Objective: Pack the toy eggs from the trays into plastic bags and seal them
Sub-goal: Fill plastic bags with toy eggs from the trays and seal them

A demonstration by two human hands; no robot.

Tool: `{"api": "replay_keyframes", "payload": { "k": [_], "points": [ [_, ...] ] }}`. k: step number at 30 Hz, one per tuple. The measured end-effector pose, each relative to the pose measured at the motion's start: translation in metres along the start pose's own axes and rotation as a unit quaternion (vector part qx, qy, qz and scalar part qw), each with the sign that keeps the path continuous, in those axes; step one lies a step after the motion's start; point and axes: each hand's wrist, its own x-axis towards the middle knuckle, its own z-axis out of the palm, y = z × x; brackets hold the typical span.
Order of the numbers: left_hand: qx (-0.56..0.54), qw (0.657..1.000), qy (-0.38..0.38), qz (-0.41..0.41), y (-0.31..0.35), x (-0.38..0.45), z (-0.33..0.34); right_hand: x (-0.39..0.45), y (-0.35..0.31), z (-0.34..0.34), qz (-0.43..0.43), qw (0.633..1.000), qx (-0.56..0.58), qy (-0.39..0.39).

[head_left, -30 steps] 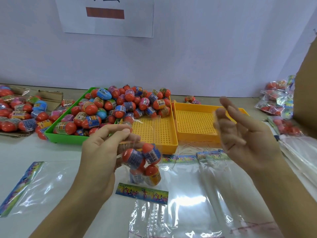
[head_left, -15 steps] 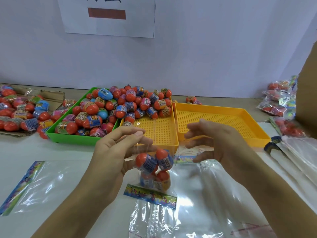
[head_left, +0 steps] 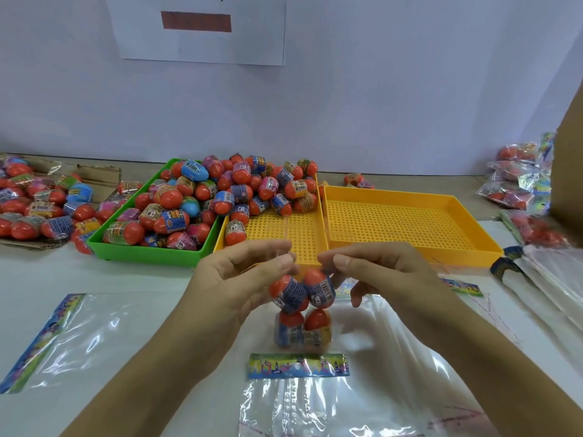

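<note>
Toy eggs (head_left: 302, 310), four of them with orange caps and printed wrappers, hang in a clear plastic bag (head_left: 303, 329) held up over the near middle of the surface (head_left: 132, 279); its printed header strip (head_left: 298, 365) dangles at the bottom, so the open mouth is on top between the hands.

Going left to right: loose eggs lie on cardboard at the far left edge, and an unfilled bag (head_left: 63, 339) lies flat near the left edge. A green tray (head_left: 148, 252) heaped with eggs comes next, then a yellow tray (head_left: 271, 234) with eggs only at its far end. The left hand (head_left: 239, 279) pinches the bag's mouth with thumb and fingertips, its grip clenched on the film. The right hand (head_left: 375, 272) pinches the same mouth from the other side, its grip likewise grasping the film. A second yellow tray (head_left: 410, 228) stands beyond it, and filled bags (head_left: 517, 181) are piled at the far right edge.

The step in hand looks like sealing. The next move probably calls for folding the flap flat over the mouth and pressing along it, without letting the eggs shift.
</note>
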Motion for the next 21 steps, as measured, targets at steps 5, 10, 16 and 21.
{"api": "replay_keyframes", "payload": {
  "k": [5,10,16,21],
  "points": [
    [-0.002,1.0,0.011,-0.002,0.002,0.001,-0.002,0.0,0.0,0.001,-0.005,1.0,0.026,0.005],
    [-0.017,1.0,-0.005,0.0,0.006,0.0,-0.002,0.0,-0.001,-0.005,-0.044,0.996,0.076,-0.004],
    [-0.029,0.997,-0.049,0.058,0.011,-0.002,-0.003,0.0,-0.004,-0.008,-0.066,0.99,0.12,-0.027],
    [-0.002,0.995,-0.054,0.084,0.012,-0.002,-0.005,0.0,-0.006,-0.008,-0.072,0.99,0.119,-0.023]
  ]
}}
